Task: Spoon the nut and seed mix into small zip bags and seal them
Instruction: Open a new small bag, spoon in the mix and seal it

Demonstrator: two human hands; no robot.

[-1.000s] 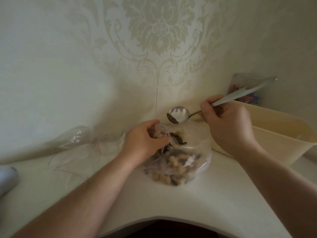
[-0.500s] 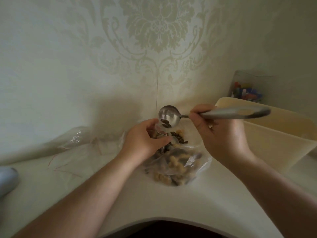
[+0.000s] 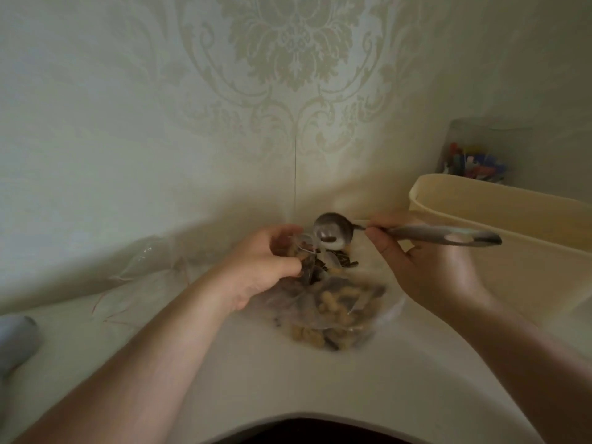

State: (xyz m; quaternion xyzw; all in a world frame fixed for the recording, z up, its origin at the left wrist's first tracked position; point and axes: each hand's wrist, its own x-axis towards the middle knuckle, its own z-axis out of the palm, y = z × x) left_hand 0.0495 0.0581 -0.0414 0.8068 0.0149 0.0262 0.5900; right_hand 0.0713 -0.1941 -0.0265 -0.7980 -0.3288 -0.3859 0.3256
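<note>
A small clear zip bag (image 3: 333,310) stands on the pale counter, filled with peanuts and dark seeds. My left hand (image 3: 262,270) pinches the bag's open mouth at its left side. My right hand (image 3: 426,270) grips the handle of a metal spoon (image 3: 333,233). The spoon's bowl is tilted over the bag's mouth, with a few dark seeds left in it. Dark seeds lie at the top of the bag just under the spoon.
A cream plastic tub (image 3: 499,238) stands at the right, behind my right hand. A clear container of coloured items (image 3: 474,155) is behind it by the wall. Empty clear bags (image 3: 141,267) lie at the left. A grey object (image 3: 16,341) sits at the left edge.
My right hand has swung the spoon from above the tub side down and left to the bag's mouth and tipped it; most of the seeds have left the bowl. My left hand stays on the bag.
</note>
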